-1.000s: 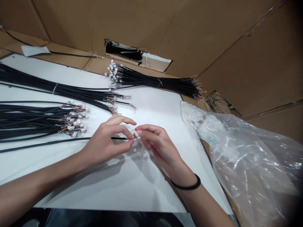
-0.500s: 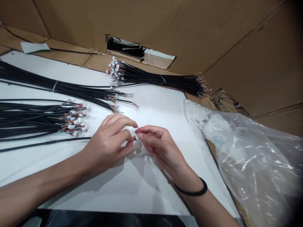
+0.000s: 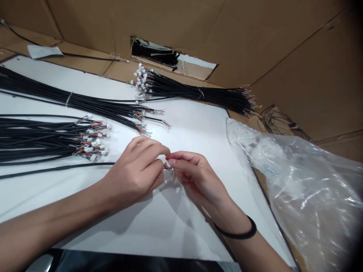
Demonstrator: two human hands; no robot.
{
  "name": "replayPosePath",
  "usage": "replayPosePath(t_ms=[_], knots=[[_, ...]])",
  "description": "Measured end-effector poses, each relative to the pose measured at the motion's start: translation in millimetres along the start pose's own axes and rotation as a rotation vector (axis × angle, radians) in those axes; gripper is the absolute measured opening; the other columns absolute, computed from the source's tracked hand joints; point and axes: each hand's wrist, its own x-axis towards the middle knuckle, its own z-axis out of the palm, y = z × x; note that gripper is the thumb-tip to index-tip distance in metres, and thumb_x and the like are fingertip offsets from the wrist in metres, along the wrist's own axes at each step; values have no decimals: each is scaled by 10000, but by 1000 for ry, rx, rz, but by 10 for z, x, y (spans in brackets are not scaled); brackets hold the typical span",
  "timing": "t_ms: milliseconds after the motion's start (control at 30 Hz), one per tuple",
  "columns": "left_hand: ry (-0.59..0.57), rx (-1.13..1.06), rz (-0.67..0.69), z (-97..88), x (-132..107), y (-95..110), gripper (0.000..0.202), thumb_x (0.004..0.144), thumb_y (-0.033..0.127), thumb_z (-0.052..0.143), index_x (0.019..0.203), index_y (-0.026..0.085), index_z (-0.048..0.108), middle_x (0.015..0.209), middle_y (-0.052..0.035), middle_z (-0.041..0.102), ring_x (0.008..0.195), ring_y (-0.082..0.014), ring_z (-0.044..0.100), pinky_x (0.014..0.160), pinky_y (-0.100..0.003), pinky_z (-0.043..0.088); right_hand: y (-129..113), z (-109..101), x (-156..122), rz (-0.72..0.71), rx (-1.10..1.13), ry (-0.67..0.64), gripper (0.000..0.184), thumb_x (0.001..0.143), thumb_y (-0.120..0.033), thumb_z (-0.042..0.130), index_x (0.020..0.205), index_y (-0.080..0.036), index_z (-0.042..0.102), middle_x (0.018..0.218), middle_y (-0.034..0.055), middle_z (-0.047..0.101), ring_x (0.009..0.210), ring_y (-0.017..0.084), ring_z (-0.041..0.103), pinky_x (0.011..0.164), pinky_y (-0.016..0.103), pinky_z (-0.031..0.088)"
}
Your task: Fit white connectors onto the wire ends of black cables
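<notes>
My left hand (image 3: pixel 138 172) is closed in a pinch on the end of a single black cable (image 3: pixel 56 169) that runs off to the left over the white sheet (image 3: pixel 159 226). My right hand (image 3: pixel 195 175), a black band on its wrist, meets it fingertip to fingertip and pinches something small at the cable's coloured wire tips (image 3: pixel 168 166); what it holds is too small to name. A tiny white connector (image 3: pixel 177 190) lies on the sheet just below the hands.
Bundles of black cables with white connectors lie at the left (image 3: pixel 51 139), the upper left (image 3: pixel 85 104) and the back (image 3: pixel 195 94). A clear plastic bag (image 3: pixel 306 189) of small parts lies at the right. Cardboard walls (image 3: pixel 227 34) enclose the bench.
My left fingers have curled tighter over the cable end and closed against my right fingertips. The view has shifted slightly, so everything sits a little further right.
</notes>
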Motion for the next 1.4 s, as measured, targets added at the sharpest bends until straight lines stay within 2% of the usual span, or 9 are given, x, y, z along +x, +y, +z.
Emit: replayPosePath(t_ms=[333,700,967,1200,1400], knots=[[-5,12,-6,7,3,12,186,819,26,542,710,174,515,893,-91,686,842,-202,583,799,-380,479,-8,-9,-51,-38,-153,-1,94,734,-253,745,755,-162,731,509,-46,500,434,44,298,414,223,178],[-4,43,20,23,13,14,199,832,27,528,683,158,530,870,-97,693,823,-196,585,780,-374,486,-1,12,-53,-107,-199,0,40,707,-193,738,736,-167,729,519,-62,480,450,45,294,439,219,223],[-11,12,32,3,12,12,134,835,21,562,741,113,587,875,-129,690,816,-211,589,765,-378,483,-27,33,-88,-202,-329,80,70,750,-231,718,725,-166,715,481,-71,432,451,47,309,439,213,232],[-42,41,-48,6,-25,1,90,853,77,570,784,118,610,951,-123,665,859,-219,573,812,-390,469,-9,-33,-67,-214,-299,68,115,763,-280,740,798,-170,743,504,-59,459,457,39,316,422,198,221],[-49,-19,-116,-13,-26,6,103,872,87,554,790,118,609,944,-106,637,879,-205,583,798,-346,471,-29,-16,-71,-234,-328,75,92,764,-263,734,787,-175,745,479,-66,454,444,35,317,415,186,229]])
